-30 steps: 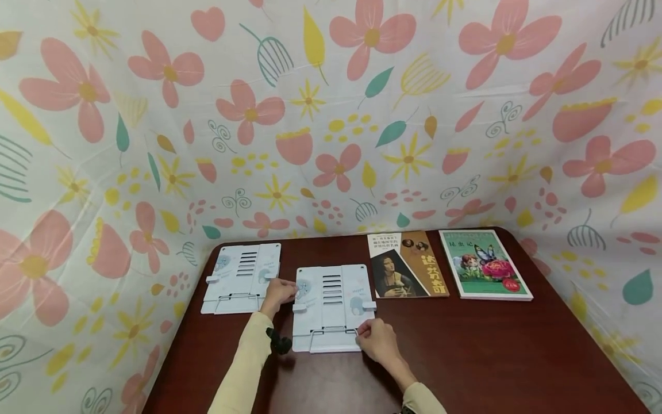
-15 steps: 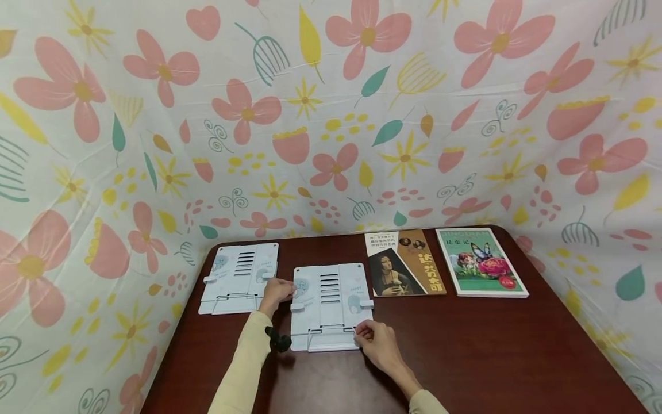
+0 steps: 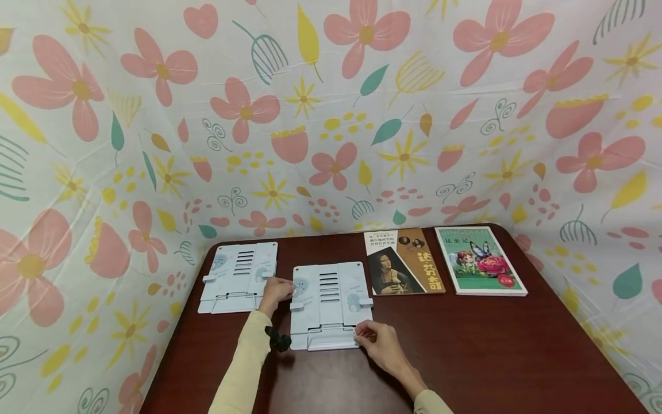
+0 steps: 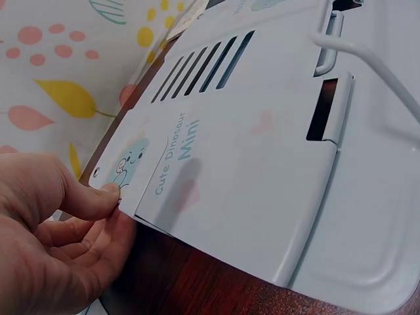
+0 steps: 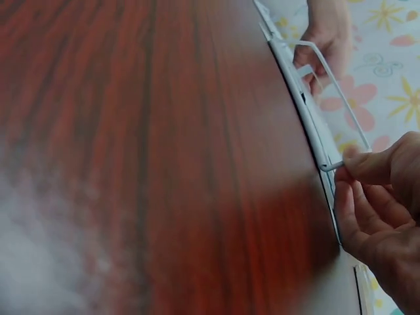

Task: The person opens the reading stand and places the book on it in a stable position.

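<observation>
- The surface (image 3: 496, 362) is dark red-brown, wood-grained and glossy, its 2 far corners rounded; pale light lies on its near part.
- Floral cloth (image 3: 331, 126) rises beyond the far edge and along the left and right edges, white with pink flowers, yellow sprigs and teal leaves.
- The near stand (image 3: 331, 313), white with 5 dark slots, lies flat left of the surface's middle, well in from the far edge.
- The left hand (image 3: 276, 293) pinches that stand's left edge near its far corner, thumb on top.
- The right hand (image 3: 381, 345) pinches the right end of its wire bracket (image 4: 367, 55), which stands up from the plate.
- A second stand (image 3: 238, 279) lies by the surface's far left corner.
- 2 books lie along the far edge, slightly apart: a brown book (image 3: 403, 261) just beside the near stand, and a green book (image 3: 481, 261) towards the far right corner.
- Both sleeves are cream.
</observation>
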Demonstrator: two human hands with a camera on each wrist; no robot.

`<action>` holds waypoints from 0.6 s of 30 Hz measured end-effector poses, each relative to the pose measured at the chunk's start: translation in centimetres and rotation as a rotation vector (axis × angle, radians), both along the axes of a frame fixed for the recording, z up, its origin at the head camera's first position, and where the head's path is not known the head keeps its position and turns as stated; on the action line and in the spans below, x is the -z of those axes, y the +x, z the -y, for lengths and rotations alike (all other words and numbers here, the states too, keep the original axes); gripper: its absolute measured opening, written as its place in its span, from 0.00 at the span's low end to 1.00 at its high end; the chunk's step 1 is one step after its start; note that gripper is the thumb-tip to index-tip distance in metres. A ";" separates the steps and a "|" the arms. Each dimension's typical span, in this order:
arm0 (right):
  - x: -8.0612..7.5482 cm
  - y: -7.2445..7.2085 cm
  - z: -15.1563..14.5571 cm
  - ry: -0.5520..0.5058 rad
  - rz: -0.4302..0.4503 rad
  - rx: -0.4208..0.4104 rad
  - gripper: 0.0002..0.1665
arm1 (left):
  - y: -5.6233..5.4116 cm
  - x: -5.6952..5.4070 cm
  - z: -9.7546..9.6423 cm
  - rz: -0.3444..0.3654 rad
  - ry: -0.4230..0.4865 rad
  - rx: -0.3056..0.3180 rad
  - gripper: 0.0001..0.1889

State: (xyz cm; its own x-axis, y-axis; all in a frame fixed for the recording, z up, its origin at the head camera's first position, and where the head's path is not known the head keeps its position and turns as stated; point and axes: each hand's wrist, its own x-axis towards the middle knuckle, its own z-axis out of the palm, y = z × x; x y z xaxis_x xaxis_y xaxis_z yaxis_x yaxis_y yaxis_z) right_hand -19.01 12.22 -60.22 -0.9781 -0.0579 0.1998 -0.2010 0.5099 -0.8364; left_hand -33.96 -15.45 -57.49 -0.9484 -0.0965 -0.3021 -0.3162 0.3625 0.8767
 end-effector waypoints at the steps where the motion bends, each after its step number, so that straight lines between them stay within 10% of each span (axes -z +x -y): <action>1: 0.0 0.0 -0.1 0.001 -0.002 -0.008 0.07 | 0.0 0.0 0.0 -0.004 -0.002 0.000 0.13; 8: -1.7 -2.5 -1.9 0.003 0.052 -0.144 0.03 | 0.2 -0.1 0.0 -0.041 0.013 -0.025 0.12; 18: -2.7 -9.8 -4.1 0.026 0.237 0.166 0.11 | 0.4 1.0 -0.1 -0.144 -0.020 -0.047 0.12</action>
State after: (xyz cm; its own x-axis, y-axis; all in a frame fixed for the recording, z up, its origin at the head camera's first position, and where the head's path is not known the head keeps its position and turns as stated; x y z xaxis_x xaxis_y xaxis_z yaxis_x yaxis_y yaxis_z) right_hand -28.84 16.31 -57.50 -0.9938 0.1050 -0.0353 0.0869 0.5412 -0.8364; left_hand -33.59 -15.36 -58.45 -0.9760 -0.1466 -0.1610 -0.2049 0.3684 0.9068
